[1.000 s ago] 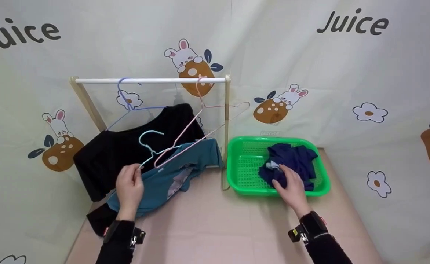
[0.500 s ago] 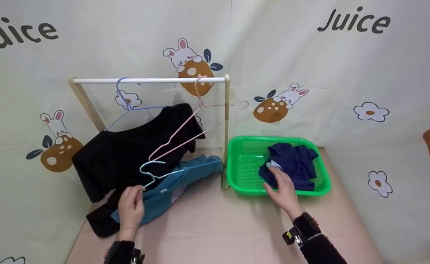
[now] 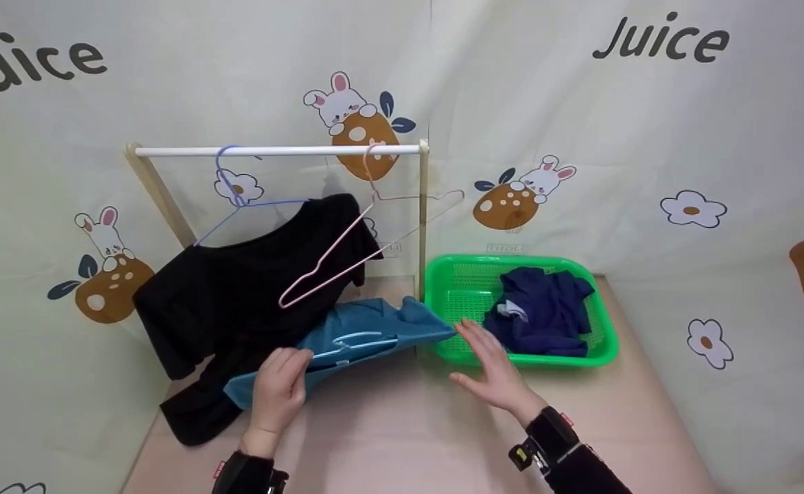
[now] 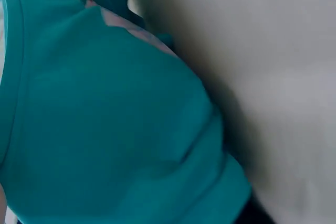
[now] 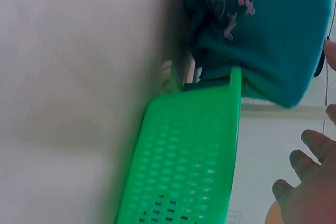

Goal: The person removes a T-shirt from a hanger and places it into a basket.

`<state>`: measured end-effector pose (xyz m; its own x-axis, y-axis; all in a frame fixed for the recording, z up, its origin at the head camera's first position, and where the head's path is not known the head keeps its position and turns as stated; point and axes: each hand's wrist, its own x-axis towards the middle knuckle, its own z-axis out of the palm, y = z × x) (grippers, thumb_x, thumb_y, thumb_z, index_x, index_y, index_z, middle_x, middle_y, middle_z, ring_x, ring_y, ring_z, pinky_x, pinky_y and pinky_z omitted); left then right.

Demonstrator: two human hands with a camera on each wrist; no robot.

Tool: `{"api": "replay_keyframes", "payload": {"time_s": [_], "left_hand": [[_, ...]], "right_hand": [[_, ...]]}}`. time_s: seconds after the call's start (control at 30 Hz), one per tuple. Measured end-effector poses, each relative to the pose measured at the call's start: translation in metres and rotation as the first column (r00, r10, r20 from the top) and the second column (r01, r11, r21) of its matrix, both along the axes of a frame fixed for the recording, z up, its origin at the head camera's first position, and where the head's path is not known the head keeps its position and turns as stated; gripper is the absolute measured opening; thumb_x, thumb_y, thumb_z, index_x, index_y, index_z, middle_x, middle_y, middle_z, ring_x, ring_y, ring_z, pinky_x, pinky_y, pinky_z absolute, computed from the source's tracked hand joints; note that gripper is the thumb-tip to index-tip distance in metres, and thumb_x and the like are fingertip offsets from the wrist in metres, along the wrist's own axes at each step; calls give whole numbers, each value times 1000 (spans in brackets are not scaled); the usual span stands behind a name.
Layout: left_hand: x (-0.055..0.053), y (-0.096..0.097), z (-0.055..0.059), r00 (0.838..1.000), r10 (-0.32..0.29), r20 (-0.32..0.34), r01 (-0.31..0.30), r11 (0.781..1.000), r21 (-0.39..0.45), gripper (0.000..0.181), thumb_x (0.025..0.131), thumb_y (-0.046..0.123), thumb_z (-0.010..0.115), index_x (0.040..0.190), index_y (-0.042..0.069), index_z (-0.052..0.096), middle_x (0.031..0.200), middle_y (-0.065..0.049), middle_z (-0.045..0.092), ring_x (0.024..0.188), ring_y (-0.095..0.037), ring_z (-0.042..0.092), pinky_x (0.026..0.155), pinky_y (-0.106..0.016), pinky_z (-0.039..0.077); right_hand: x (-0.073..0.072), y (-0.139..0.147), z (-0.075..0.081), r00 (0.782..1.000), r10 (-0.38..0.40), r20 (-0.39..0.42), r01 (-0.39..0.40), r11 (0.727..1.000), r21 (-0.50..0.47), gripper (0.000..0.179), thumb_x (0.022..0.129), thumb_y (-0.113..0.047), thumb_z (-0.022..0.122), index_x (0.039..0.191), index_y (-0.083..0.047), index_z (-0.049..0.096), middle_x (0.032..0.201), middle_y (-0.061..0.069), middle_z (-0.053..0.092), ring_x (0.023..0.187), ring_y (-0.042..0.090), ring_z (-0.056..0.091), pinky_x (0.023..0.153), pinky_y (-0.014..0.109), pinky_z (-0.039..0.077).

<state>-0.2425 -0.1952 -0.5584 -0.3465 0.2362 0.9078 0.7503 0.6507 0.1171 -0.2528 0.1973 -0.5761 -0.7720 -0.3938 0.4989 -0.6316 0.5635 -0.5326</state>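
My left hand point(image 3: 278, 391) pinches one end of a light blue hanger point(image 3: 355, 335) together with a teal shirt point(image 3: 381, 319). The hanger lies tilted at the shirt's neckline. In the left wrist view the shirt point(image 4: 115, 103) fills much of the picture, with a pale pink flower print. My right hand point(image 3: 494, 377) is beside the shirt's right tip, fingers spread and fairly straight, holding nothing. In the right wrist view its fingers point(image 5: 303, 164) stand apart from the shirt point(image 5: 273, 40). Right of the shirt sits a green basket point(image 3: 512, 259) holding a crumpled navy garment point(image 3: 546, 302).
Behind stands a rack with a white bar point(image 3: 306, 150). A black top point(image 3: 237, 295) hangs there on a blue hanger point(image 3: 275, 202). A bare pink hanger point(image 3: 337, 245) hangs from the bar and juts forward over the teal shirt. Table point(image 3: 409, 425) lies in front.
My left hand has moved down and right with the hanger and shirt, whose right end now reaches the basket. My right hand has left the navy garment and moved left to the shirt's tip.
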Motion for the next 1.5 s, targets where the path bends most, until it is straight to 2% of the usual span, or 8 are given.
{"api": "replay_keyframes", "payload": {"time_s": [0.17, 0.37, 0.6, 0.77, 0.93, 1.07, 1.27, 1.5], "left_hand": [[2, 15, 11, 999, -19, -29, 19, 1000, -11, 22, 96, 3, 48, 94, 1, 69, 80, -4, 62, 67, -21, 54, 64, -33, 45], [5, 27, 24, 999, -16, -32, 16, 1000, 5, 21, 87, -3, 50, 92, 1, 70, 79, -3, 62, 66, -20, 54, 62, -31, 44], [6, 33, 35, 1000, -15, 8, 14, 999, 44, 20, 95, 3, 51, 92, 2, 70, 80, -3, 62, 68, -19, 54, 64, -30, 44], [7, 34, 41, 1000, -8, 25, 6, 997, 83, 22, 101, 9, 51, 91, 2, 70, 80, -4, 62, 69, -19, 54, 66, -30, 43], [3, 34, 46, 1000, 11, 12, -12, 995, 95, 21, 99, 7, 52, 90, 2, 70, 79, -5, 60, 70, -22, 54, 70, -34, 42], [2, 31, 47, 1000, 12, -14, -10, 990, 137, 23, 101, 11, 52, 89, 1, 69, 80, -8, 62, 75, -26, 57, 76, -36, 44], [0, 19, 48, 1000, -6, -27, 13, 969, 248, 28, 103, 17, 52, 89, -1, 68, 81, -11, 63, 79, -30, 57, 84, -36, 43], [1, 10, 47, 1000, -11, 14, 6, 955, 298, 9, 89, -9, 62, 90, -3, 68, 81, -13, 61, 74, -26, 54, 74, -30, 41]], "right_hand": [[4, -6, 3, 998, 40, 45, -40, 999, -9, 82, 85, -24, 79, 153, -8, 36, 154, 21, 34, 139, 44, 31, 102, 67, 31], [4, -8, 8, 1000, 0, -15, -1, 997, -80, 61, 86, -19, 78, 141, -10, 54, 137, 13, 53, 126, 34, 48, 98, 56, 43], [3, -4, 16, 993, -68, -96, 45, 974, -223, 23, 87, -2, 73, 108, -10, 75, 103, -1, 71, 96, 19, 65, 78, 26, 53], [5, -1, 23, 971, -137, -196, 79, 957, -279, 21, 83, 5, 72, 98, -9, 76, 93, 1, 73, 87, 19, 67, 75, 22, 50], [6, 1, 27, 959, -187, -211, 105, 931, -350, 23, 81, 13, 71, 94, -6, 75, 90, 6, 72, 75, 14, 64, 65, 16, 45], [7, 5, 30, 951, -258, -173, 173, 902, -396, 20, 81, 17, 68, 91, 1, 73, 84, 11, 71, 66, 13, 57, 63, 14, 41], [26, 7, 61, 943, -330, -55, 277, 862, -424, 10, 88, 13, 63, 89, 5, 69, 70, 12, 63, 56, 17, 52, 59, 15, 40], [29, 10, 62, 911, -367, 187, 411, 793, -449, 10, 96, 5, 59, 93, 7, 68, 80, 12, 64, 66, 7, 50, 62, 17, 41]]}}
